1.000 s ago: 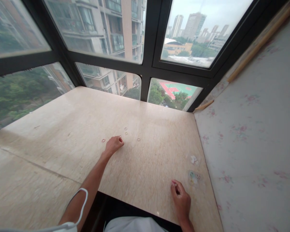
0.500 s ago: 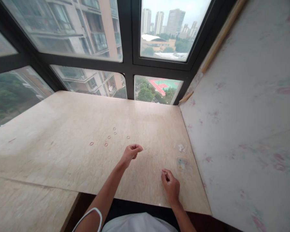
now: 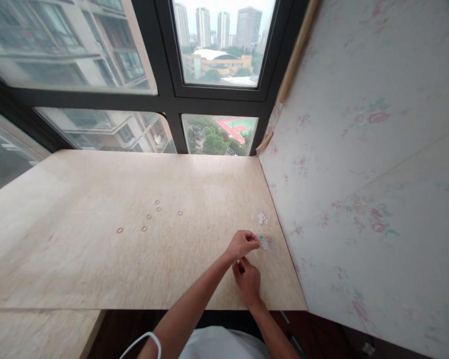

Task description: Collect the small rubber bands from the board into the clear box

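My left hand [image 3: 244,245] reaches across to the right, fingertips pinched at the left edge of a small clear packet [image 3: 266,241] with coloured bits in it. Whether the fingers grip the packet or a tiny item over it is too small to tell. Just below, my right hand [image 3: 247,280] is closed, thumb and forefinger together, close under the left wrist; what it holds, if anything, is hidden. Several thin reddish rings lie apart on the stone surface to the left, among them one ring [image 3: 120,230] at the far left and another ring [image 3: 180,213] nearest the hands.
A small white crumpled item [image 3: 262,218] lies behind the packet. The beige stone ledge [image 3: 78,259] is bounded by a dark window frame [image 3: 217,105] at the back and a flowered wall [image 3: 344,164] on the right. Its front edge runs close to my body.
My left hand has moved right, from the middle of the ledge to the packet. My right hand is now just below it, still closed. The view has turned to the right.
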`<action>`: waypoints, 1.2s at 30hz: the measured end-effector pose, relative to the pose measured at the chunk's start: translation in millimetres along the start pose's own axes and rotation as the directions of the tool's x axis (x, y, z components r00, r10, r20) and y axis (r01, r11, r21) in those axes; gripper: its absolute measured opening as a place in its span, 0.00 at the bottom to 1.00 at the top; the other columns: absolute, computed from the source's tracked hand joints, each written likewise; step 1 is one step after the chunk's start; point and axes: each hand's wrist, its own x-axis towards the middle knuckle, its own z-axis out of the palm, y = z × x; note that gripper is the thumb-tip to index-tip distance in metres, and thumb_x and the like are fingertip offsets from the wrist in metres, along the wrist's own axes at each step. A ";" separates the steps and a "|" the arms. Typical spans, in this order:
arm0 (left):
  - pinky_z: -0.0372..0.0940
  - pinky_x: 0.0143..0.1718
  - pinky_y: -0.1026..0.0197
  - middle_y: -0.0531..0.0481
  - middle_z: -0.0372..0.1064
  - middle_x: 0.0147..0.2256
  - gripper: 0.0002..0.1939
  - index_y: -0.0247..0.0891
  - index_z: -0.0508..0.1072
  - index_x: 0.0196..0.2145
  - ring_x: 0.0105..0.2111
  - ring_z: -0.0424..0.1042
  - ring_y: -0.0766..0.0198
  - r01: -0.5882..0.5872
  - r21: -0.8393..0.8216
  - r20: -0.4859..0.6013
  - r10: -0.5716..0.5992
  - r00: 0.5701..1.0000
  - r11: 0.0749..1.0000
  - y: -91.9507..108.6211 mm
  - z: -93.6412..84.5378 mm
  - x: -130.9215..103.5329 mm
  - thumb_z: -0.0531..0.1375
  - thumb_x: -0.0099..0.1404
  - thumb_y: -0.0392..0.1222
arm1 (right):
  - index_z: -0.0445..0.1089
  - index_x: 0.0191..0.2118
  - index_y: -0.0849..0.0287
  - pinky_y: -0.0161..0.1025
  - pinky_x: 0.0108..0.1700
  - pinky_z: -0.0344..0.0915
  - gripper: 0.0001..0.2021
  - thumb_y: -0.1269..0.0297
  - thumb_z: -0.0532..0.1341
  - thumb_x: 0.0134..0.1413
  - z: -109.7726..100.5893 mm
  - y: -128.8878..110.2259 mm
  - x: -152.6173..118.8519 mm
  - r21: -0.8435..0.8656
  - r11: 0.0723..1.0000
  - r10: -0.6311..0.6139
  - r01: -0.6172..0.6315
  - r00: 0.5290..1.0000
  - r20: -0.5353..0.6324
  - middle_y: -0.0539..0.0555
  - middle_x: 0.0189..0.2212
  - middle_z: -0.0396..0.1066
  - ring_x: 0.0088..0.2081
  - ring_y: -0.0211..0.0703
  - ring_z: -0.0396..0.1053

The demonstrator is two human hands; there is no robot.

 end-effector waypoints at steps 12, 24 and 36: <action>0.53 0.23 0.66 0.53 0.66 0.20 0.13 0.33 0.79 0.34 0.20 0.59 0.70 -0.056 0.201 -0.021 0.061 0.998 0.978 -5.6 -4.3 -6.2 0.60 0.53 0.40 | 0.73 0.32 0.60 0.33 0.23 0.51 0.17 0.58 0.50 0.58 -0.4 -0.5 -0.3 -0.032 0.999 -0.015 0.014 1.000 -0.024 0.53 0.18 0.71 0.19 0.41 0.68; 0.52 0.27 0.64 0.51 0.69 0.22 0.15 0.39 0.77 0.36 0.24 0.67 0.64 0.266 0.608 -0.603 0.216 0.768 0.748 -54.5 -134.5 -108.5 0.53 0.63 0.47 | 0.74 0.36 0.59 0.33 0.28 0.62 0.17 0.54 0.53 0.56 -8.9 -0.7 1.4 0.144 0.989 0.011 -0.024 0.996 0.094 0.52 0.23 0.73 0.25 0.41 0.70; 0.56 0.26 0.65 0.52 0.72 0.21 0.14 0.39 0.77 0.35 0.22 0.70 0.64 0.263 0.625 -0.683 0.351 0.641 0.735 -116.1 -189.9 -153.0 0.53 0.64 0.45 | 0.69 0.49 0.58 0.29 0.29 0.62 0.17 0.61 0.48 0.62 62.3 -126.4 96.5 -0.125 0.911 -0.309 0.393 0.851 0.426 0.47 0.21 0.72 0.23 0.34 0.70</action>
